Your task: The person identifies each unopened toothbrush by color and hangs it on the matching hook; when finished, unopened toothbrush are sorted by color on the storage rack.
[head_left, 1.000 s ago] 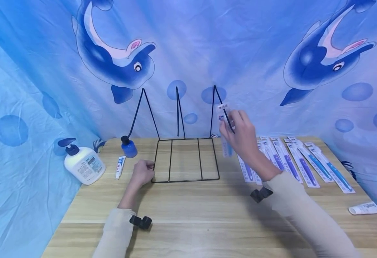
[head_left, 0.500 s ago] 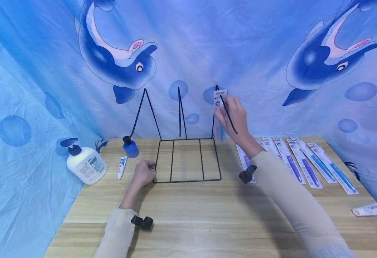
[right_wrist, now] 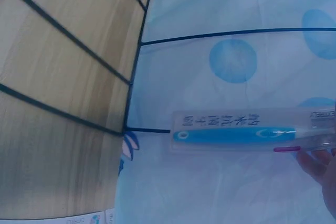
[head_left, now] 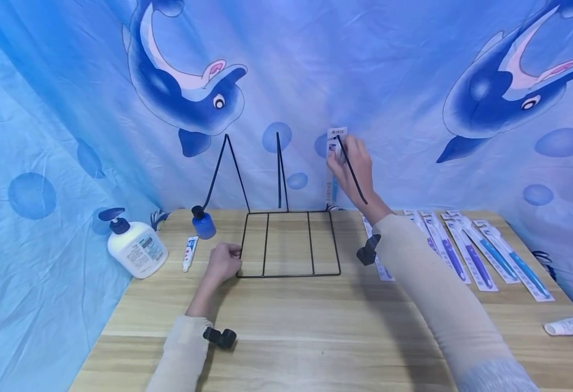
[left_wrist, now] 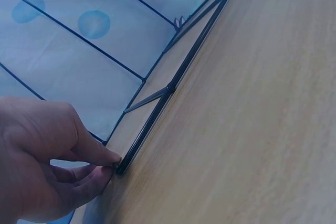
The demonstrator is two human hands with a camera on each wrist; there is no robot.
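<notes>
My right hand point(head_left: 356, 166) pinches a packaged toothbrush point(right_wrist: 236, 134) with a blue handle, upright at the right prong of a black wire rack point(head_left: 289, 276). The top of its card overlaps the prong's upper end in the head view, and the prong slants down across the hand. In the right wrist view only fingertips show at the pack's edge. My left hand point(head_left: 225, 262) holds the left side of the rack's base. Thumb and fingers pinch the wire at the front left corner in the left wrist view. The rack's other two prongs carry nothing.
Several packaged toothbrushes point(head_left: 474, 256) lie on the wooden table point(head_left: 296, 332) at right, with a white tube point(head_left: 570, 326) nearer. At left stand a white pump bottle point(head_left: 139, 251) and a small blue bottle point(head_left: 204, 224), beside a small toothpaste tube point(head_left: 190, 253). A dolphin-print curtain point(head_left: 389, 81) hangs behind.
The right hand has raised the packaged toothbrush and moved it left, bringing its card top up to the right prong's upper end. The left hand keeps its hold on the rack.
</notes>
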